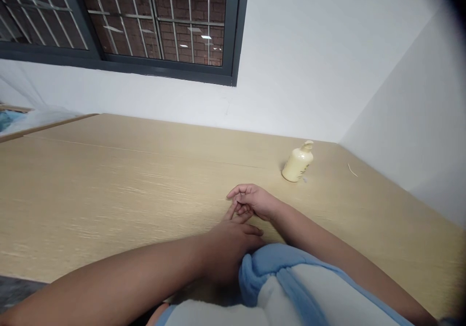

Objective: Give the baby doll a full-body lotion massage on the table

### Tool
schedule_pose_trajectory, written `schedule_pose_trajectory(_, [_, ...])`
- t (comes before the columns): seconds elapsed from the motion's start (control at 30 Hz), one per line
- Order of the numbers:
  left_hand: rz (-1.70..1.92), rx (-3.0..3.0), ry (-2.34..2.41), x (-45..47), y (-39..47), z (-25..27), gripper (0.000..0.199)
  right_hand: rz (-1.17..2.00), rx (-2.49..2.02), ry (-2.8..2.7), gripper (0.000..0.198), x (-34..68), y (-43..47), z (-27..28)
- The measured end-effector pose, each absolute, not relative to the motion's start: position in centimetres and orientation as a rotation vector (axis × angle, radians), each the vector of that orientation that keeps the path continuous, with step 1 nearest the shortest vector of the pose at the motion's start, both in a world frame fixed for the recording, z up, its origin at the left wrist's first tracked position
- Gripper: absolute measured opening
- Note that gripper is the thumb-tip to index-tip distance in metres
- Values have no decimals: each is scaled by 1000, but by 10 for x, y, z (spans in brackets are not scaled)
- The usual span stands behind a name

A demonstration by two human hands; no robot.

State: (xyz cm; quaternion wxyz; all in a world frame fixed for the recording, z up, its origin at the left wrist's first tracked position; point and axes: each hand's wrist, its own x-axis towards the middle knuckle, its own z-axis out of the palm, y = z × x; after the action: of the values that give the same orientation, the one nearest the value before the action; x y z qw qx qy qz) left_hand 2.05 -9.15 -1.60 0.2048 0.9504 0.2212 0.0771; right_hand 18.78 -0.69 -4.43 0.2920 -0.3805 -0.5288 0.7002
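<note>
My left hand (pixel 233 242) rests at the table's near edge, back up and fingers spread, with nothing visible in it. Just beyond it, my right hand (pixel 257 201) is curled, and its thumb and fingers close around the tip of a left-hand finger. Both hands touch each other over the wood-grain table (pixel 120 190). A glossy pale yellow pump bottle (pixel 296 164) with dark lettering stands behind my right hand, apart from it. Blue and white cloth (pixel 291 277) lies against my body, close to the left wrist.
A thin pale strip (pixel 352 170) lies at the table's right side. White walls (pixel 302 59) meet at the right corner. A dark-framed window (pixel 233 39) with metal bars is at the upper left. Clear plastic sheeting (pixel 47 117) sits by the far left edge.
</note>
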Motion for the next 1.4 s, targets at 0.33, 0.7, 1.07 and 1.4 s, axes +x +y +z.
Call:
schedule_pose_trajectory(0.33, [190,2642,602,21,-91,-14,56,1862,-1018,-1408,22,188,-7,-44])
schedule_pose_trajectory(0.7, [197,2650,605,21,-91,-16,57,1895,-982,-1412,28,190,-6,-45])
schedule_pose_trajectory(1.07, [200,2656,602,20,-92,-17,56,1926,-943,-1421,30,193,-5,-45])
schedule_pose_trajectory(1.4, [194,2638,597,19,-92,-14,53,1913,-963,-1434,29,193,-5,-43])
